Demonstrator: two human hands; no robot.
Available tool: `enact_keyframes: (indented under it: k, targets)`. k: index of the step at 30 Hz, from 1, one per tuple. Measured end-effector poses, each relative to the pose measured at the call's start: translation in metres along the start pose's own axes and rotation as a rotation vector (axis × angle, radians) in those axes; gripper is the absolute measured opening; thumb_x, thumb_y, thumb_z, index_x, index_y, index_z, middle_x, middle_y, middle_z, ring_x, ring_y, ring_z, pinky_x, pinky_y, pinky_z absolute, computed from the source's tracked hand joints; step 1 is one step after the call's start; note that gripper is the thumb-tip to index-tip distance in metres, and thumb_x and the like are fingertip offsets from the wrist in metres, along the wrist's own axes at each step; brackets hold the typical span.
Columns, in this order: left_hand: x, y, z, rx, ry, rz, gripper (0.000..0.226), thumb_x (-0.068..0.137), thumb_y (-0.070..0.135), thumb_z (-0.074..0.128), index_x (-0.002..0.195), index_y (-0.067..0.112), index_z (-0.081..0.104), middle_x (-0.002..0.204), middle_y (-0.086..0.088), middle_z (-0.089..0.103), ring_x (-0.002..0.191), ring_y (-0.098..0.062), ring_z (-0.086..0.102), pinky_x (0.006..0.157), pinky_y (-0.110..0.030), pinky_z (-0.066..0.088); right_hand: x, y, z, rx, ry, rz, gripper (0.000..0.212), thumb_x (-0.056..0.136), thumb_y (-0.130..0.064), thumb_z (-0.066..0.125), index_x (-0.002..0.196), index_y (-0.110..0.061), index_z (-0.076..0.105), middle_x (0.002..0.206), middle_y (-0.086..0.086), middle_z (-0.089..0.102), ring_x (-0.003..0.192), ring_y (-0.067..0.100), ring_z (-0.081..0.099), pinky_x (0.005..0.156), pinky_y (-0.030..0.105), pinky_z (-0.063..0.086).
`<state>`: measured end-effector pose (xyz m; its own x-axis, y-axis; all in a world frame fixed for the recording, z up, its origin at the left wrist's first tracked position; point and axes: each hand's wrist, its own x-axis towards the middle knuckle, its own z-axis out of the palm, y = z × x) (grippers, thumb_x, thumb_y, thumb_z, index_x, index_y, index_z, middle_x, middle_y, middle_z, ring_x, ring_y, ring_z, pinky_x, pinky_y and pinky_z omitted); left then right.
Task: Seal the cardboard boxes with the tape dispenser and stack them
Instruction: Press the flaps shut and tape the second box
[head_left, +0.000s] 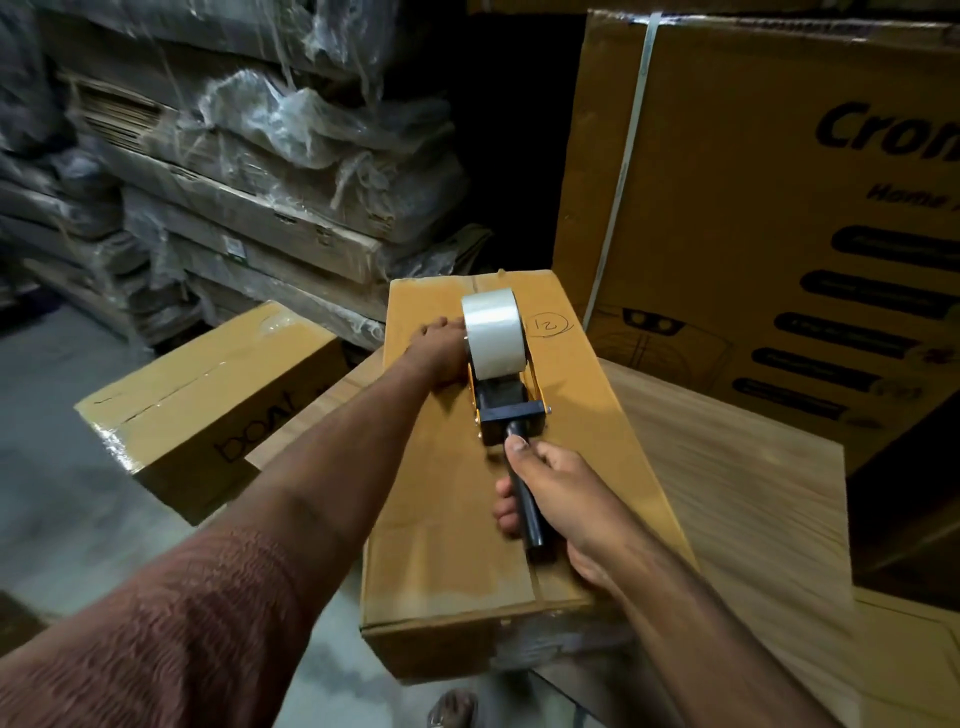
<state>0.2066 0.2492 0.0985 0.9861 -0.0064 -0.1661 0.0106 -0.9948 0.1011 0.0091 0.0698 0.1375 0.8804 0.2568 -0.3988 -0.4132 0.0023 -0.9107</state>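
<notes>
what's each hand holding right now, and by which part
The right hand grips the tape dispenser by its black handle. The left hand holds nothing; it rests on the box beside the tape roll.

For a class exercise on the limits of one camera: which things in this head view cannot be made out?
- Left hand fingertips: behind the tape roll.
- Seam under the tape dispenser: covered by it and the right hand.
- Large printed carton: lettering cut off at the right edge.
- Wrapped bundles: dark, blurred.
</notes>
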Motion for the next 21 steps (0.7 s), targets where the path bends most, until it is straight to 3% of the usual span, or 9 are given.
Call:
enact_keyframes:
  k: [2, 4, 7, 10, 12, 17, 21]
  targets:
    - [0.024, -0.015, 0.021, -0.004, -0.049, -0.040, 0.079, 0.081, 0.037, 0.069, 0.150, 0.017, 0.036, 0.157, -0.016, 0.029, 0.143, -0.035, 0.030, 0.116, -0.048, 0.028, -0.021, 0.011, 0.001, -0.045, -0.020, 0.008, 0.020, 0.104, -0.032, 0.048, 0.101, -0.016, 0.059, 0.085, 0.010, 0.055, 0.062, 0.015, 0.058, 0.059, 0.027, 0.051]
    - [0.027, -0.019, 0.031, 0.109, 0.005, -0.047, 0.083, 0.074, 0.039, 0.065, 0.148, 0.015, 0.037, 0.156, -0.017, 0.032, 0.141, -0.036, 0.032, 0.116, -0.047, 0.030, -0.039, 0.022, 0.000, -0.065, -0.030, -0.001, 0.021, 0.104, -0.033, 0.047, 0.106, -0.016, 0.059, 0.085, 0.010, 0.056, 0.063, 0.015, 0.060, 0.062, 0.029, 0.053]
    - [-0.041, 0.011, 0.006, -0.017, -0.035, -0.047, 0.065, 0.095, 0.030, 0.058, 0.151, 0.009, 0.032, 0.157, -0.017, 0.027, 0.146, -0.035, 0.024, 0.121, -0.050, 0.018, -0.053, 0.026, -0.003, -0.017, -0.013, 0.017, 0.027, 0.103, -0.038, 0.046, 0.112, -0.016, 0.059, 0.086, 0.009, 0.060, 0.064, 0.016, 0.061, 0.066, 0.033, 0.055]
    - [-0.060, 0.019, 0.004, -0.031, -0.049, 0.016, 0.070, 0.098, 0.043, 0.053, 0.157, 0.020, 0.022, 0.165, -0.014, 0.008, 0.152, -0.035, 0.001, 0.122, -0.056, 0.003, -0.067, 0.028, -0.007, 0.005, 0.008, 0.035, 0.034, 0.102, -0.045, 0.046, 0.108, -0.015, 0.060, 0.085, 0.009, 0.066, 0.065, 0.017, 0.064, 0.076, 0.042, 0.059]
    - [-0.064, 0.019, 0.013, -0.023, -0.069, 0.023, 0.072, 0.097, 0.045, 0.054, 0.157, 0.023, 0.021, 0.166, -0.012, 0.005, 0.152, -0.036, -0.003, 0.121, -0.057, 0.000, -0.084, 0.035, -0.009, 0.007, 0.012, 0.031, 0.035, 0.101, -0.045, 0.047, 0.111, -0.014, 0.059, 0.088, 0.010, 0.067, 0.067, 0.017, 0.067, 0.074, 0.039, 0.060]
    - [-0.094, 0.034, 0.013, -0.069, -0.006, 0.000, 0.074, 0.097, 0.045, 0.053, 0.158, 0.021, 0.017, 0.165, -0.014, 0.005, 0.151, -0.038, 0.000, 0.121, -0.058, 0.001, -0.138, 0.060, -0.011, 0.106, -0.021, 0.023, 0.028, 0.102, -0.036, 0.048, 0.106, -0.010, 0.057, 0.080, 0.010, 0.061, 0.061, 0.017, 0.064, 0.060, 0.029, 0.058]
    - [-0.142, 0.061, -0.001, -0.093, 0.079, -0.050, 0.062, 0.099, 0.024, 0.054, 0.153, 0.007, 0.029, 0.158, -0.022, 0.023, 0.146, -0.040, 0.020, 0.120, -0.052, 0.018, -0.154, 0.071, -0.016, 0.086, -0.011, -0.002, 0.025, 0.102, -0.033, 0.049, 0.105, -0.009, 0.057, 0.078, 0.009, 0.060, 0.059, 0.016, 0.063, 0.058, 0.028, 0.055]
